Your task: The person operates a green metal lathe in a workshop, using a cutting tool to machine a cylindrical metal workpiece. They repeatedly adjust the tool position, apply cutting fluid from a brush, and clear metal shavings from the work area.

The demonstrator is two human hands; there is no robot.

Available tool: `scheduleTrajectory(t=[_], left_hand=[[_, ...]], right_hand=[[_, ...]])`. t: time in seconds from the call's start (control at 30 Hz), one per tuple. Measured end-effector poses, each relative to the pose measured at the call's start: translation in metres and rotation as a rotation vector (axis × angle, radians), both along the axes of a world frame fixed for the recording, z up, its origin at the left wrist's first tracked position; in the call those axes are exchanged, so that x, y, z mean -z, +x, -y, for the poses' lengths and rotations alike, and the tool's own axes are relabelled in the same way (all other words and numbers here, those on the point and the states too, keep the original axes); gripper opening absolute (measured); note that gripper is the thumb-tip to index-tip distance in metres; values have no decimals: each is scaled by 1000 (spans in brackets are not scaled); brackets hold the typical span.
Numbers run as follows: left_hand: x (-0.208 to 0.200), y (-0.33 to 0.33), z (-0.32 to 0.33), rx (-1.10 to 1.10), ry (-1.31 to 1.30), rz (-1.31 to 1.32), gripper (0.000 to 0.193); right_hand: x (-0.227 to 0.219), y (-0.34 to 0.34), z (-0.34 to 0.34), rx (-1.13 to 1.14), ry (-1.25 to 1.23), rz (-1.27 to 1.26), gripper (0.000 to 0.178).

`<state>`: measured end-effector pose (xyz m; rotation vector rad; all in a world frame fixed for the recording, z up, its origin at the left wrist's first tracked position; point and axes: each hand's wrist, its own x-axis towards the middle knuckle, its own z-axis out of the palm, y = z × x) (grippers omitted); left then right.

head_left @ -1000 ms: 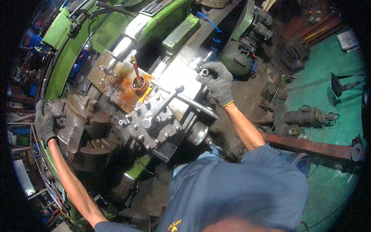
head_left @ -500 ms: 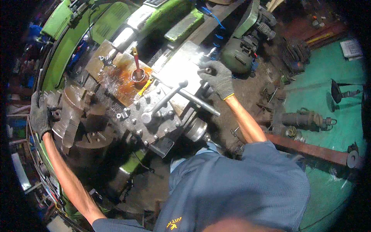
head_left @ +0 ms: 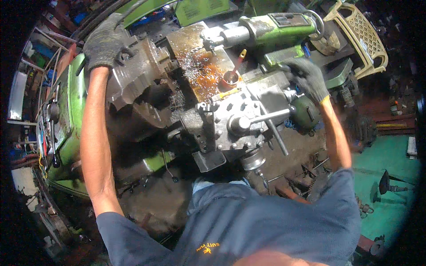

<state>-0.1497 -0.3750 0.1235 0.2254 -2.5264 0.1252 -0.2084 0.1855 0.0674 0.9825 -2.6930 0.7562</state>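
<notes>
My gloved left hand [head_left: 105, 44] is at the far left side of the lathe chuck [head_left: 137, 73], its fingers reaching over the rim and thumb against the metal. My gloved right hand [head_left: 308, 80], smeared by motion, is above the slide's crank handle [head_left: 292, 94]; its fingers are too blurred to read. Between the hands sits a square tool post [head_left: 233, 133] with several bolts and a long clamping lever [head_left: 268, 116]. Behind it, a small cup [head_left: 230, 80] of dark liquid holds a red-handled brush [head_left: 240, 61]. A yellow tool [head_left: 226, 94] lies beside the cup.
Metal shavings and brown fluid cover the plate [head_left: 191, 48] behind the tool post. The green tailstock [head_left: 279, 29] stands at the back right, near a beige plastic chair [head_left: 361, 37]. A green headstock [head_left: 66, 119] with levers is at left. A dark green tank [head_left: 306, 113] stands at right.
My view has swung, so the lathe appears turned and shifted right. My left hand has moved from the chuck's left side up to its far edge. My right hand has become blurred.
</notes>
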Motion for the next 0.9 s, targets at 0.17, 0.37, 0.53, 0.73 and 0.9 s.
scheduleTrajectory(t=[0.17, 0.37, 0.53, 0.73, 0.9], left_hand=[[-5, 11, -17, -55, 17, -59, 34], [-7, 9, -26, -35, 9, -56, 27], [-10, 15, -34, -95, -15, -14, 27], [-11, 18, -38, -103, -22, -4, 29], [-5, 14, -34, -33, -38, -50, 30]], right_hand=[[-16, -42, 167, -317, 372, -312, 20], [35, -63, 300, -379, 604, -220, 26], [98, -97, 332, -463, 465, -264, 27], [130, -119, 339, -573, 321, -79, 30], [136, -123, 345, -716, 299, -72, 27]])
